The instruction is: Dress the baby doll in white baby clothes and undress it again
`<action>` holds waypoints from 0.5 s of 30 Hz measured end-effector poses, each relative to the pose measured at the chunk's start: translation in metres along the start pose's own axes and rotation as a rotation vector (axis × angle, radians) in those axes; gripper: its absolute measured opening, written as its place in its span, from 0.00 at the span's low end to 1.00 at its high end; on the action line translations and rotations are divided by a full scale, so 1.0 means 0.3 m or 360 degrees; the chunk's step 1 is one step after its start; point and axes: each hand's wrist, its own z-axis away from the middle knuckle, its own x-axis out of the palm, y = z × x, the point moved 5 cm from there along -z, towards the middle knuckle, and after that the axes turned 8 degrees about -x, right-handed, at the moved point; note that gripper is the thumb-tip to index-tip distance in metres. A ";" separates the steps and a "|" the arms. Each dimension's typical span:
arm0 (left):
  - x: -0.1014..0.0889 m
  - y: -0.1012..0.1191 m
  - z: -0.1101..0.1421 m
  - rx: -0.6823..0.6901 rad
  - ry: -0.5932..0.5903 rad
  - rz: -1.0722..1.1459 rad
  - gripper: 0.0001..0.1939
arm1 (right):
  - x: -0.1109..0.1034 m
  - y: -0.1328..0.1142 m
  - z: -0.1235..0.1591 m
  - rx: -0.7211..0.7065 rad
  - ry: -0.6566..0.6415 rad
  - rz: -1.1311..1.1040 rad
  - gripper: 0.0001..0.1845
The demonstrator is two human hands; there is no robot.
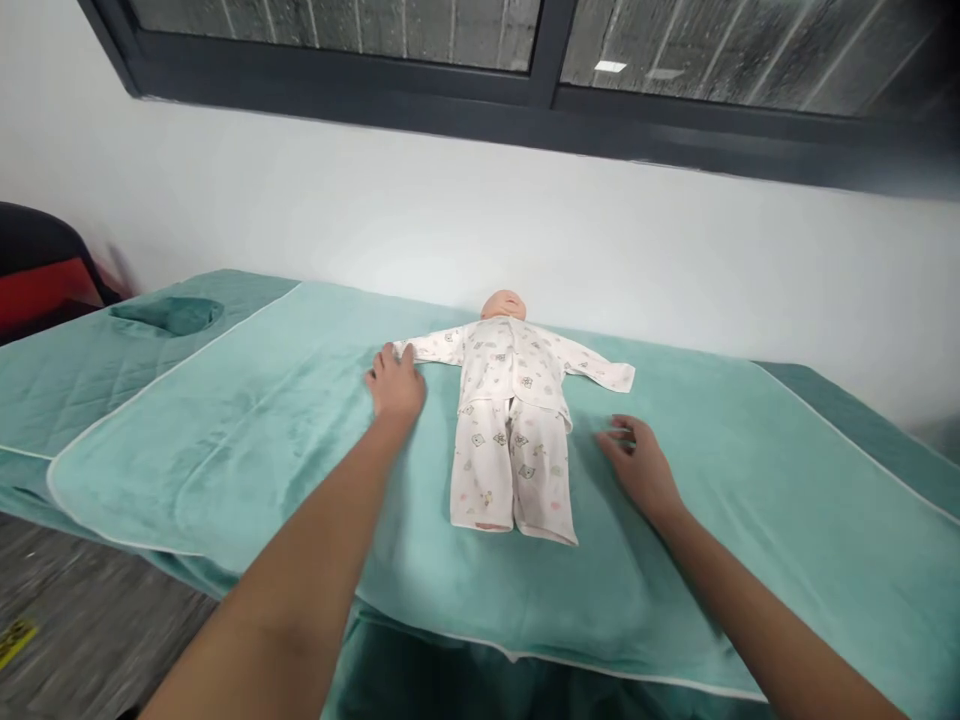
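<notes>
A baby doll point(504, 304) lies on its back on the green bed cover, its head toward the wall. It wears a white printed long-sleeved top point(511, 365) and matching trousers point(484, 470). Both sleeves are stretched out sideways, and the trouser legs lie straight toward me. My left hand point(397, 385) is at the cuff of the left-side sleeve point(439, 346), thumb and fingers apart around its end; whether they press on the cloth I cannot tell. To the right of the trousers, my right hand point(637, 460) is half-curled with fingers apart, holding nothing.
The green cover point(247, 420) with white piping spreads over a massage bed, which has a face hole point(169, 314) at the left. A white wall point(390, 220) and dark window frame point(465, 95) stand behind. A black and red chair point(45, 270) is at the far left.
</notes>
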 end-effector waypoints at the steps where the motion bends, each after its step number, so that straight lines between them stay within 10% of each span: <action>1: 0.014 -0.013 -0.030 -0.0030 -0.0013 -0.0018 0.27 | 0.007 0.048 -0.080 0.0050 0.0109 0.0122 0.32; 7: 0.083 -0.053 -0.161 -0.0048 -0.0072 -0.0105 0.29 | 0.071 0.213 -0.435 0.0243 0.0376 0.0268 0.34; 15: 0.135 -0.058 -0.238 -0.0030 -0.0059 -0.0221 0.33 | 0.104 0.315 -0.622 0.0081 0.0449 0.0111 0.21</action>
